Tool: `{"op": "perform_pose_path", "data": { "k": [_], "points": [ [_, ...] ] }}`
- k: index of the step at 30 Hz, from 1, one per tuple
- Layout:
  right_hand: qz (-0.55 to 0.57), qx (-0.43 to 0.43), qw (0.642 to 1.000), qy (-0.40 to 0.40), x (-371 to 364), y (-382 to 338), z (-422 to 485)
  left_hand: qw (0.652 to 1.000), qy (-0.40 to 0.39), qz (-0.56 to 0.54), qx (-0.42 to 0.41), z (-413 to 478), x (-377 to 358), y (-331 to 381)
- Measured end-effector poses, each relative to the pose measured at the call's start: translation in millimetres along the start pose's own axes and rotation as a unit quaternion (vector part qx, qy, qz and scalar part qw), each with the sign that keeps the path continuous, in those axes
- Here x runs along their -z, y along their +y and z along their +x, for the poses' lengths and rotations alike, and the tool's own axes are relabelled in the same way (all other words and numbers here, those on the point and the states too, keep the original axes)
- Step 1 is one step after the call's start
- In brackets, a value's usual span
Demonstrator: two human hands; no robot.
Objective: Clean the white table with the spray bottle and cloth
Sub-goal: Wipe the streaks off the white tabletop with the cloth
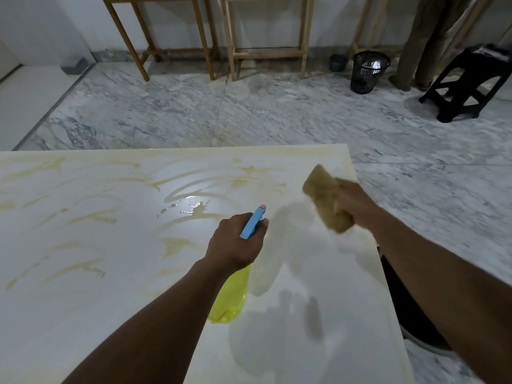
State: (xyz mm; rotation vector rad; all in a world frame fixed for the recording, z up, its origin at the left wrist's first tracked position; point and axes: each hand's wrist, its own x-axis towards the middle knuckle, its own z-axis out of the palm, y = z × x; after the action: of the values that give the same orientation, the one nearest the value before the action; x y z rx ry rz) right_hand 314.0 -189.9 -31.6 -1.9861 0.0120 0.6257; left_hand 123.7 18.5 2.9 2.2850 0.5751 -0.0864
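Observation:
The white table (83,314) fills the lower left and is streaked with yellowish smears; a small wet patch (191,207) glistens near its middle. My left hand (235,242) grips the spray bottle (231,297), a yellow body with a blue head whose nozzle points toward the wet patch. My right hand (357,203) holds a bunched tan cloth (325,198) above the table's right side, near the far right corner. The cloth looks blurred.
The table's right edge runs under my right forearm; marble floor lies beyond. Wooden table legs (207,48) stand along the back wall. A black mesh bin (368,73), a black stool (471,81) and a person's trouser legs (426,37) are at the back right.

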Motion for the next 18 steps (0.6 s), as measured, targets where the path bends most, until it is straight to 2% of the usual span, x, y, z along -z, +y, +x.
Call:
{"op": "perform_pose_path", "data": {
  "k": [2, 4, 6, 7, 8, 9, 11, 12, 15, 18],
  "points": [
    [-0.089, 0.029, 0.995, 0.03, 17, -18, 45, 1.0, 0.0, 0.012, 0.008, 19, -5, 5],
    [-0.183, 0.05, 0.982, 0.023, 22, -20, 85, 1.0, -0.002, 0.022, 0.008, 33, -11, 10],
    [-0.242, 0.066, 0.965, -0.069, 18, -3, 110, 1.0, 0.0, 0.026, 0.003, 44, -19, 15],
    [-0.306, 0.098, 0.939, -0.121, 13, 12, 116, 1.0, 0.002, 0.026, 0.002, 48, -23, 16],
    [-0.354, 0.138, 0.915, -0.134, 5, 32, 123, 1.0, 0.003, 0.024, 0.003, 51, -27, 18],
    [-0.366, 0.125, 0.913, -0.129, -3, 49, 123, 1.0, 0.003, 0.02, 0.006, 54, -29, 19],
    [-0.387, 0.147, 0.91, 0.006, -21, 80, 117, 1.0, 0.002, 0.006, 0.016, 57, -34, 19],
    [-0.393, 0.165, 0.904, 0.02, -26, 89, 109, 1.0, 0.002, 0.001, 0.02, 57, -35, 20],
    [-0.395, 0.164, 0.904, -0.022, -39, 103, 78, 1.0, 0.004, -0.011, 0.026, 53, -35, 20],
    [-0.417, 0.176, 0.892, -0.007, -55, 115, 46, 1.0, 0.004, -0.013, 0.024, 44, -33, 20]
  ]
}}
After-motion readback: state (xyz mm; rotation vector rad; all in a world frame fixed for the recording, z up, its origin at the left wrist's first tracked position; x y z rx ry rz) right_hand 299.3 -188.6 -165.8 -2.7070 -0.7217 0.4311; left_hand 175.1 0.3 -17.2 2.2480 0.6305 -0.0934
